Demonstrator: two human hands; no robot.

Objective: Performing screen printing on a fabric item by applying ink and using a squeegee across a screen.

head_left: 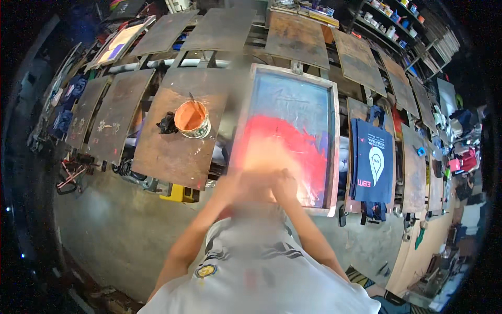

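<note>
A wooden-framed printing screen [334,157] lies in front of me, its blue mesh [293,97] covered with red ink [293,138] over the nearer half. At its near end, my right hand [284,186] has curled fingers around something I cannot make out. My left hand [238,184] is beside it on the left, over the near left part of the screen, and its fingers are lost in a blur. Between the hands is a smeared brownish shape. A tub of orange-red ink [191,119] with a stick in it stands on a brown board to the left, next to crumpled black plastic [167,123].
A dark blue printed tote bag [372,159] lies on the board right of the screen. Several flat boards [219,31] line the rack in two rows. A yellow stool [180,193] sits below the left boards. Shelves with bottles [387,26] stand at the far right.
</note>
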